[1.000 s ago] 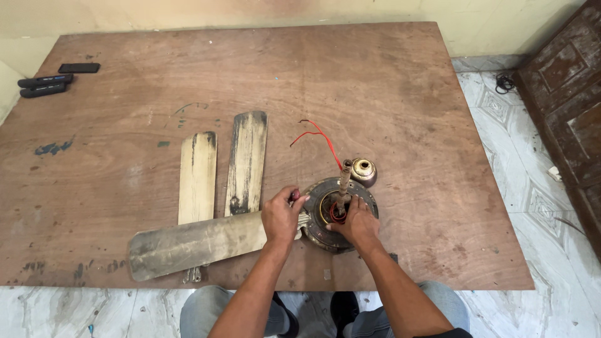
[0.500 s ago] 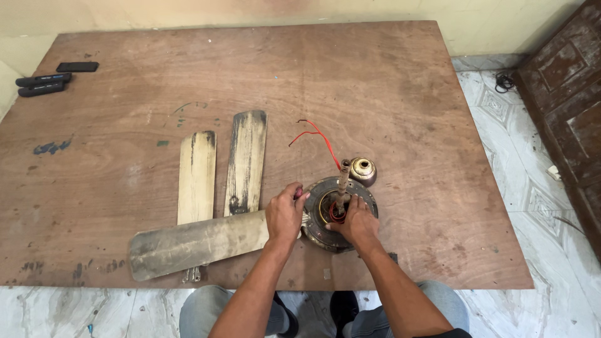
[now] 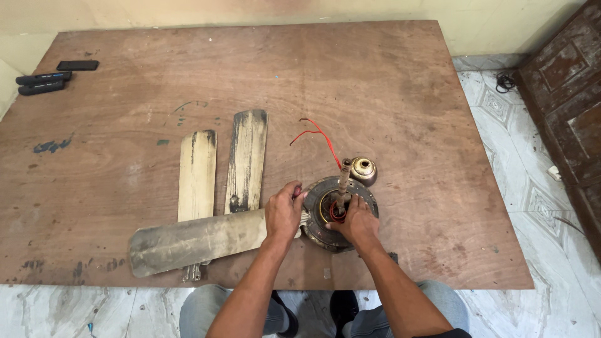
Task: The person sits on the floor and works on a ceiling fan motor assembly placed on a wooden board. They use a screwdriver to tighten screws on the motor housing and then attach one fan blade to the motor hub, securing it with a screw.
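Observation:
An old ceiling fan motor (image 3: 325, 235) lies on a brown plywood board (image 3: 375, 94), its short rod (image 3: 343, 178) pointing up with red wires (image 3: 316, 133) trailing from it. My right hand (image 3: 358, 222) rests on the motor, fingers by the rod's base. My left hand (image 3: 283, 211) is closed around a small red-handled tool (image 3: 297, 191), a screwdriver by its look, held down where a dirty cream blade (image 3: 194, 241) joins the motor. Two loose blades (image 3: 245, 159) (image 3: 196, 175) lie side by side to the left. A brass-coloured cup (image 3: 363, 170) sits just behind the motor.
Two dark handled tools (image 3: 42, 82) and a black phone (image 3: 77, 65) lie at the board's far left corner. A dark wooden door (image 3: 566, 100) leans at the right over a marble floor (image 3: 532, 206). My knees (image 3: 213, 307) are at the board's near edge.
My left hand has shifted slightly at the blade joint, twisting the red-handled tool. The right hand and the motor have stayed put.

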